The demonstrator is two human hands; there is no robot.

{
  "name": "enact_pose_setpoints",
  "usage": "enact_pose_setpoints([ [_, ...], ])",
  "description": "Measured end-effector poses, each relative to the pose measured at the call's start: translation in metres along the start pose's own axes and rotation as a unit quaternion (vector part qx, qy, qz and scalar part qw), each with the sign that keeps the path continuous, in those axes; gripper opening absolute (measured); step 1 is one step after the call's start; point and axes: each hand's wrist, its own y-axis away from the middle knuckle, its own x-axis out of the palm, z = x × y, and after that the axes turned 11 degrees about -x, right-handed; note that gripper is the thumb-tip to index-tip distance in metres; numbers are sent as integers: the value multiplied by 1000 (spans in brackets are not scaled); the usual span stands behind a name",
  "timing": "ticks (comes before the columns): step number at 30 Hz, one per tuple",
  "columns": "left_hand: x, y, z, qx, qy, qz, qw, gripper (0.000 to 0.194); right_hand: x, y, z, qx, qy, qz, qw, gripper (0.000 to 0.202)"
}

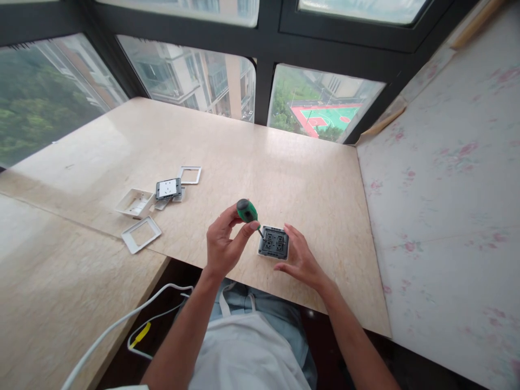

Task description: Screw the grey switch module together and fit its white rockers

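Note:
My left hand (228, 242) grips a green and black screwdriver (247, 210). The screwdriver is tilted, and its tip meets the left part of a dark switch module (273, 243) set in a white square box. Fingers of my right hand (303, 258) curve around the right side of that box, thumb and fingers apart, steadying or resting by its edge; whether they press on it is hard to tell. The box lies on the tabletop near its front edge.
To the left lie a white socket module (168, 188), an open white wall box (135, 203), a white frame (141, 234) and another frame (190, 175). A white cable (122, 317) hangs at the lower left. Windows and a flowered wall (447, 206) border the stone-patterned tabletop (317, 184).

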Motion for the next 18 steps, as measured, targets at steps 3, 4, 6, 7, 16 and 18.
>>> enact_pose_setpoints([
  [3, 2, 1, 4, 0, -19, 0, 1000, 39, 4, -2, -2, -15, -2, 3, 1000, 96],
  [4, 2, 1, 4, -1, -22, -1, 1000, 39, 5, -2, -3, -20, -1, 2, 1000, 94],
  [6, 2, 2, 5, -3, -26, -5, 1000, 39, 5, -1, -3, -30, 4, -1, 1000, 89],
  [7, 2, 2, 5, -3, -26, -9, 1000, 39, 5, 0, -3, -33, 8, -3, 999, 87],
  [16, 5, 5, 1, -12, 15, -51, 999, 39, 0, -23, 0, -111, 46, 1, 993, 58],
  [18, 6, 5, 2, -17, 15, -53, 998, 38, 1, -28, -1, -113, 45, 5, 993, 60],
])
